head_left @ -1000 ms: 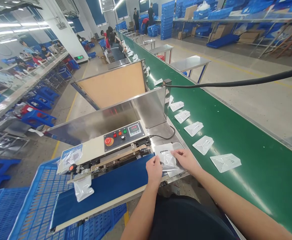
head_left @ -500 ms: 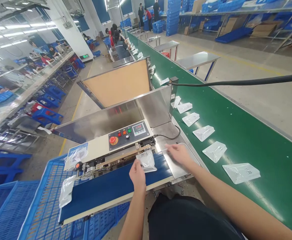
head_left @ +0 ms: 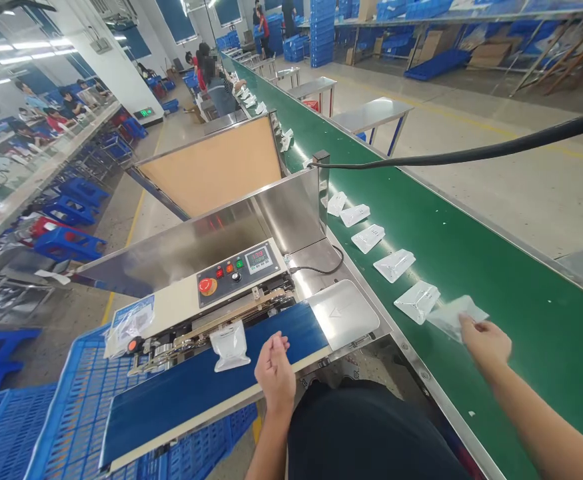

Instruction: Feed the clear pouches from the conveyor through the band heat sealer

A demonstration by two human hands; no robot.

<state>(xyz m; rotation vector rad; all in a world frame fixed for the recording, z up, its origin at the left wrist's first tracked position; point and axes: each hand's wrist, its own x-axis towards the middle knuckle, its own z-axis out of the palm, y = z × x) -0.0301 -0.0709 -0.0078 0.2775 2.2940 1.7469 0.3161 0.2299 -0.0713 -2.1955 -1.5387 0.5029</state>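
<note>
My right hand (head_left: 485, 341) reaches over the green conveyor belt (head_left: 496, 253) and pinches the near edge of a clear plastic pouch (head_left: 455, 315). My left hand (head_left: 275, 371) hovers over the blue belt (head_left: 196, 387) of the sealing machine (head_left: 231, 277), fingers loosely curled and holding nothing. A filled pouch (head_left: 230, 346) rides on that blue belt with its top edge in the sealer slot, just left of my left hand. Several more pouches lie in a row on the green belt, the nearest one (head_left: 417, 301) beside my right hand.
A steel feed plate (head_left: 342, 313) sits at the right end of the sealer. Blue plastic crates (head_left: 36, 427) stand below the machine's left end. A black cable (head_left: 471, 155) crosses above the green belt. Other people work farther up the line (head_left: 216, 80).
The pouch has travelled left along the blue belt through the sealer. My left hand let go of it. My right hand moved from the steel plate out to the green belt and took a pouch.
</note>
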